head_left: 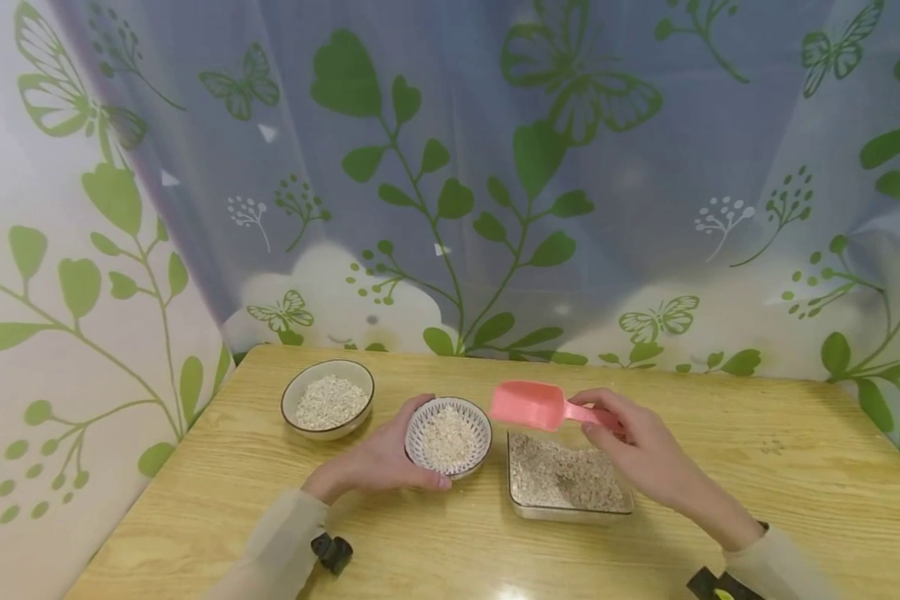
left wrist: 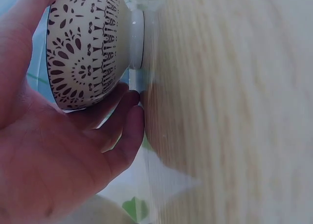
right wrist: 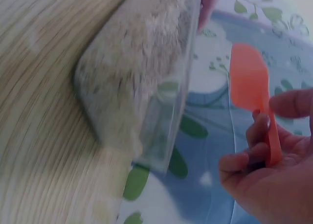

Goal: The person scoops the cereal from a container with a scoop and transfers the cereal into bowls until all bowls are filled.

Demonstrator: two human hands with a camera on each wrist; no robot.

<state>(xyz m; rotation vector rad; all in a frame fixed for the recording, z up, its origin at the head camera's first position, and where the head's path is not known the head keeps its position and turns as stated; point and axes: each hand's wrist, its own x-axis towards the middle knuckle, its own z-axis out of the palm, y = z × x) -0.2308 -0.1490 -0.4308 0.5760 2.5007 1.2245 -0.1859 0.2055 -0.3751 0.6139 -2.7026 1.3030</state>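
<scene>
My left hand grips a small patterned bowl from its left side, thumb along the front. Pale flakes like oats lie in it. In the left wrist view the bowl's dark-printed outside and foot show, with curled fingers beneath. My right hand holds a pink scoop by its handle, above the back edge of a rectangular dish full of mixed grainy flakes. Bare pink plastic shows inside the scoop. The right wrist view shows the scoop beside the dish.
A larger cream bowl with a dark rim stands at the back left, holding more pale flakes. A few small bits lie on the wooden table at the right. A leaf-printed curtain hangs behind the table.
</scene>
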